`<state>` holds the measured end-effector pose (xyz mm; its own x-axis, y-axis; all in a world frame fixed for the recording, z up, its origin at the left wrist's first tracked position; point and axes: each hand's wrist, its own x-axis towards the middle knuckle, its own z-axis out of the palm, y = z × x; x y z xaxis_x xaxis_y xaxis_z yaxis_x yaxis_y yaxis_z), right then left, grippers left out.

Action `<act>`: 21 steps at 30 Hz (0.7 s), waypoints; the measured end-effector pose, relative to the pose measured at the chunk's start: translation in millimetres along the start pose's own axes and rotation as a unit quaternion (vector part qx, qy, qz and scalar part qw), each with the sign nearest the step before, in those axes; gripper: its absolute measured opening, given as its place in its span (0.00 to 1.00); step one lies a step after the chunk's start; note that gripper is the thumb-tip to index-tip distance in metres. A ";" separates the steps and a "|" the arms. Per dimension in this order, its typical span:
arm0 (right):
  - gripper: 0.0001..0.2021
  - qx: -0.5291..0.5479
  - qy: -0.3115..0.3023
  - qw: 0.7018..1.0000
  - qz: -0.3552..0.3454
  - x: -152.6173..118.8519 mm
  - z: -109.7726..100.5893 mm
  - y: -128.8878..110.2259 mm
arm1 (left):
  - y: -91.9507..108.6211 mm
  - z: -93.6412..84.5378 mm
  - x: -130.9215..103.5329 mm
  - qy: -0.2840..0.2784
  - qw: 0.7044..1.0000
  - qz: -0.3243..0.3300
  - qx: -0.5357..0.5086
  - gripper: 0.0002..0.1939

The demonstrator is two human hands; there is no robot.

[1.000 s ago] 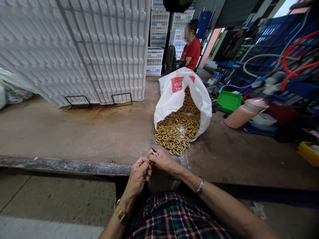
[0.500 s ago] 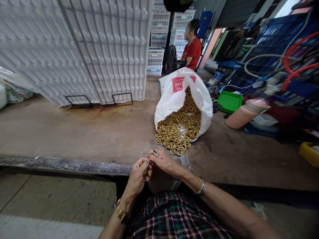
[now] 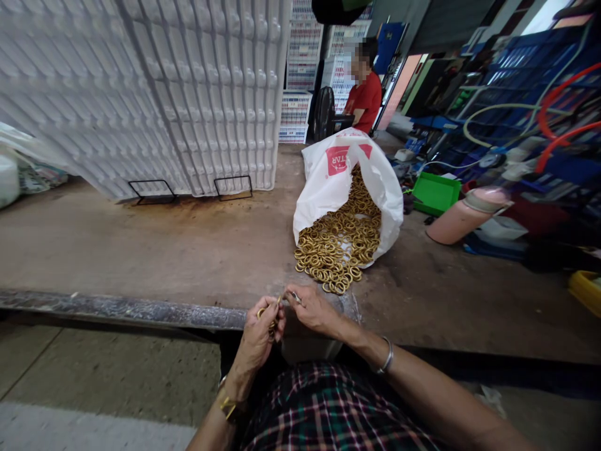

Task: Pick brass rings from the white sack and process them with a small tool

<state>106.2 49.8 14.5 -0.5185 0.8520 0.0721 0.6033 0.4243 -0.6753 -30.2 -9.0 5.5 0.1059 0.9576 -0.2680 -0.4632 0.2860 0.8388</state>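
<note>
- Left hand point(image 3: 263, 329): fingers curled around several rings point(image 3: 272, 326), with one ring point(image 3: 278, 300) seemingly pinched upright between thumb and forefinger.
- Right hand point(image 3: 317, 308): closed on a small tool point(image 3: 295, 297), its tip just beside that pinched ring; whether they touch, I cannot tell.
- Both hands are near the front edge of the table point(image 3: 188, 250), before the pile point(image 3: 328, 260) of like rings spilling from the mouth of a white bag point(image 3: 323, 194).
- Handling, as I judge it: the rings look like metal, so stiff and hardly fragile; light singly, heavy in bulk, perhaps slippery where smooth.
- Best hold: thumb and forefinger across the band, leaving the opposite side free.
- The bag looks soft and likely to sag.
</note>
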 end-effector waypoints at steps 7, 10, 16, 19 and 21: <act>0.09 -0.143 -0.077 0.987 -0.006 -3.8 -2.0 -8.6 | -0.8 -0.9 0.0 0.010 0.999 0.017 0.043 0.13; 0.10 -0.167 -0.084 0.982 -0.006 -3.2 -0.4 -7.1 | -0.7 -0.1 -1.1 0.003 0.998 0.019 0.056 0.14; 0.11 -0.187 -0.095 0.978 0.003 -5.3 4.2 -5.5 | -2.4 1.2 -2.6 0.009 0.997 0.029 0.077 0.15; 0.12 -0.191 -0.109 0.975 0.022 -4.9 3.3 -11.8 | -3.8 -0.2 -3.4 0.014 0.994 0.036 0.102 0.16; 0.12 -0.199 -0.110 0.973 0.041 -2.4 2.4 -12.1 | -3.7 -0.7 -5.3 0.016 0.993 0.041 0.112 0.15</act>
<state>98.7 41.9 20.7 -0.5498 0.8201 -0.1586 0.8121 0.4803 -0.3314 -29.7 -15.1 3.5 0.0467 0.9772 -0.2072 -0.2613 0.2122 0.9416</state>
